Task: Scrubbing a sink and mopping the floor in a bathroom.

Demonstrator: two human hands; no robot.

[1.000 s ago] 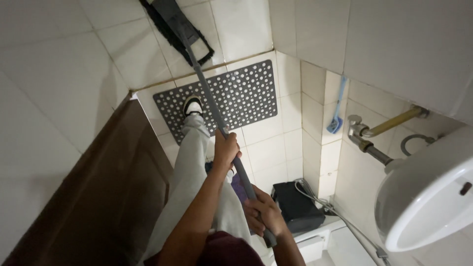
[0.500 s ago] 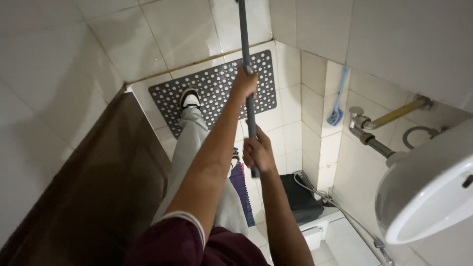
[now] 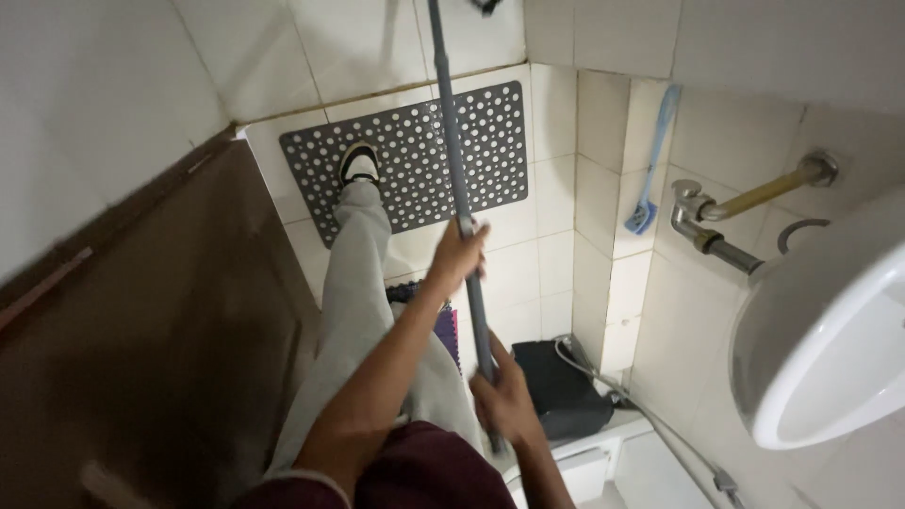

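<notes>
Both hands were clenched around a long grey pole [image 3: 459,179] that ran from the top edge of the view down toward the person's body: the left hand [image 3: 459,254] gripped it higher up, the right hand [image 3: 504,401] near its lower end. The pole slanted over a grey perforated mat [image 3: 415,141] on the white tiled floor [image 3: 528,273], where one shoe [image 3: 358,163] stood. A white sink [image 3: 820,330] hung at the right, a blue brush [image 3: 653,160] leaned on the tiled wall, and a brown door [image 3: 141,339] stood at the left.

Grey perforated mat [image 3: 415,155], white sink [image 3: 830,349], blue brush [image 3: 652,165], brown door [image 3: 141,349]
</notes>
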